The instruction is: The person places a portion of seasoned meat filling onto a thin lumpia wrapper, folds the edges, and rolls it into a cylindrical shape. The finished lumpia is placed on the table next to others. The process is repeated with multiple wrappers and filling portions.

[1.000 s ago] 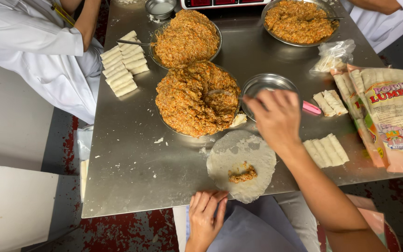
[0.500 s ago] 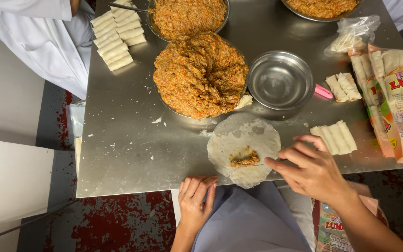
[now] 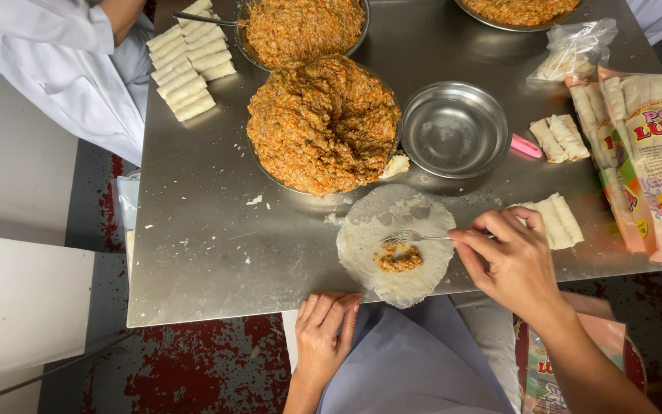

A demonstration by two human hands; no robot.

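Currently filling step: right hand [image 3: 516, 264] fingers pinched shut on fork [image 3: 415, 237], tines over filling dab [image 3: 398, 257] on round wrapper [image 3: 394, 244] at table edge; left hand [image 3: 325, 330] loose, empty. Spreading likely needs light strokes.

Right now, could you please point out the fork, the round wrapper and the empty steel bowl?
fork [image 3: 404, 237], head view, on its tines above the filling.
round wrapper [image 3: 365, 238], head view, on its bare left part.
empty steel bowl [image 3: 453, 129], head view, on its inner bottom.
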